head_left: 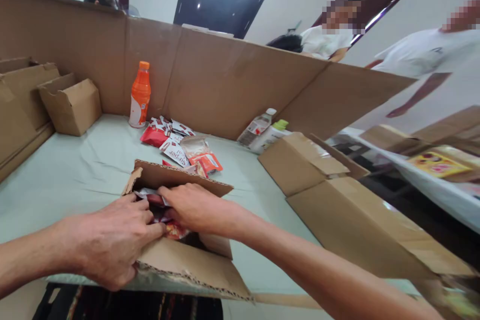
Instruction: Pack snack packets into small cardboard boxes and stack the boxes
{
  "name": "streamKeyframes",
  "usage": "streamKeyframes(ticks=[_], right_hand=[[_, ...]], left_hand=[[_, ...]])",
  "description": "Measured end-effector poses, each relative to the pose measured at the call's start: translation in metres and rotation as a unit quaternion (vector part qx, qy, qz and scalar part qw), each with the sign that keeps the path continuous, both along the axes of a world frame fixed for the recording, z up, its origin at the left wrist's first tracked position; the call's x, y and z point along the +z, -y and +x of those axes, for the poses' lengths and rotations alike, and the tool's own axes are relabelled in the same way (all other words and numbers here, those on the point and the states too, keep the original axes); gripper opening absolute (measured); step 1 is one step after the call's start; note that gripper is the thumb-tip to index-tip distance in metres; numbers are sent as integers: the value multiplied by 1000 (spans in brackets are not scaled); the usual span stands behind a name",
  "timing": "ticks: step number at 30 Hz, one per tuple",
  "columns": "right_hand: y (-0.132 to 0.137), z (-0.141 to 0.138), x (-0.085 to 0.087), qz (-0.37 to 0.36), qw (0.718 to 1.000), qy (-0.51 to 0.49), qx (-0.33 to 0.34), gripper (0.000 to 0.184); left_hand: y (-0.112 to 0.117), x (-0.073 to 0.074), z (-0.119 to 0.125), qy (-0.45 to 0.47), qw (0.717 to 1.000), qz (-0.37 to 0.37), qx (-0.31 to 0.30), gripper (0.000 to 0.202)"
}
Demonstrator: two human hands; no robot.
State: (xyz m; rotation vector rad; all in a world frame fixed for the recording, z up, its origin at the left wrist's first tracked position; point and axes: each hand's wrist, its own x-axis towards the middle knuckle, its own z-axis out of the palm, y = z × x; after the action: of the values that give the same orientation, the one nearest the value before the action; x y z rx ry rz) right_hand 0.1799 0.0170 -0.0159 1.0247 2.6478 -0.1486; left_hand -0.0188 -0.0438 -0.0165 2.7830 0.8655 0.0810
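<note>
Snack packets (176, 230): bunched inside the open cardboard box, between the two hands; a red-orange one lies under the left index finger, with dark-red and silvery ones above it.
Open cardboard box (187, 262): on the table, its mouth facing up under both hands; one flap folds outward, toward the wearer, just below the right hand.
Left hand (108, 237): back of the hand up, wrist low, forearm coming in from the left; the fingers bend over the box's left edge, the index reaches across to the packets, and the thumb sits lower, by the near flap. Whether it pinches a packet, I cannot tell.
Right hand (195, 205): forearm stretched diagonally from the lower right, crossing over the box's right side; the fingers curl down among the packets, nearly meeting the left fingers. Its tips are partly hidden, so its grip cannot be told.
Loose packets (174, 151): piled just beyond the right hand, red, white and orange, one white pouch printed "Su-per".
Orange bottle (140, 96): upright, well beyond the left hand, near the cardboard wall (225, 80).
White-capped bottle (257, 129) and green-capped bottle (270, 136): side by side, beyond and right of the right hand.
Table (93, 160): covered in pale green, spreading beneath and past both hands.
</note>
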Motion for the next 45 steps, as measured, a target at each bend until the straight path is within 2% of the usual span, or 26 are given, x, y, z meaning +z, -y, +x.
streamKeyframes(ticks=[2, 4, 9, 12, 16, 19, 21, 23, 26, 28, 30, 33, 36, 39, 42, 45], right_hand=[[2, -1, 0, 3, 999, -42, -3, 36], [0, -6, 1, -23, 998, -55, 9, 48], [-17, -15, 7, -80, 997, -6, 18, 39], [-15, -10, 8, -97, 995, -13, 22, 43], [-11, -3, -1, -65, 998, -24, 5, 45], [-10, -1, -1, -78, 997, -22, 17, 39], [-5, 4, 8, -53, 998, -38, -5, 35], [4, 14, 20, 1, 997, -57, -56, 30], [18, 40, 31, 69, 989, -79, -104, 19], [26, 60, 27, 103, 983, -128, -78, 16], [32, 78, 14, 134, 968, -210, -31, 19], [38, 96, -10, 166, 929, -331, 4, 23], [40, 104, -25, 206, 885, -416, -31, 19], [39, 108, -26, 247, 847, -461, -97, 21], [36, 114, -26, 181, 862, -459, -116, 39], [35, 120, -33, 79, 882, -456, -92, 43]], left_hand=[[0, 0, -2, 5, 1000, -24, -5, 51], [-1, 0, -5, 19, 1000, -17, -6, 58], [-10, -5, -11, 56, 993, 86, -50, 76], [-10, -4, -8, 70, 993, 80, -47, 73], [-6, 4, 0, 19, 999, 34, -8, 61], [-3, 7, -1, 23, 999, 23, -5, 59], [0, 5, -9, 57, 997, 51, -15, 66], [5, 1, -20, 93, 990, 103, -13, 68], [17, -8, -40, 142, 976, 152, 58, 59], [23, -15, -51, 169, 965, 149, 132, 57], [26, -23, -56, 190, 954, 135, 189, 59], [21, -36, -55, 212, 949, 109, 205, 66], [12, -46, -48, 243, 950, 79, 181, 65], [5, -50, -41, 268, 941, 73, 196, 55], [-1, -51, -36, 274, 931, 119, 210, 52], [-5, -55, -31, 255, 924, 172, 227, 46]])
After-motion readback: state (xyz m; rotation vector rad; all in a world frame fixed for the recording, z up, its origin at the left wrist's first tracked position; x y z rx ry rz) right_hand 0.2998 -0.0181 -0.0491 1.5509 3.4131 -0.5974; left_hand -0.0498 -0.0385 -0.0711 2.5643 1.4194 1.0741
